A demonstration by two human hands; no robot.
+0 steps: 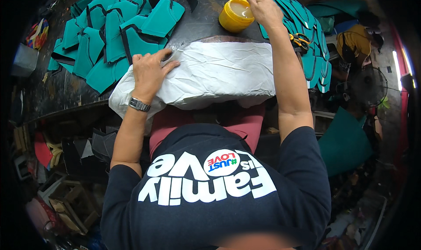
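My left hand (149, 72) rests on the left end of a creased white cloth (219, 72), thumb and forefinger apart, nothing visible between them. The cloth covers the table's near edge and hangs toward my lap. My right hand (265, 11) reaches over the right rim of a yellow tub (230, 19) holding a pale, cloudy liquid. Its forefinger is stretched forward and the other fingers curl underneath. Whatever they grip is hidden. Beside that hand, overlapping teal cut pieces (302, 24) with dark edges fan down the right side.
A loose heap of teal pieces with black trim (90, 46) lies on the dark table (39, 96) at left. Yellow-handled scissors (299, 41) lie on the right-hand pieces. A person in a yellow top (356, 41) and a fan (368, 85) are farther right. A wooden stool (72, 206) stands lower left.
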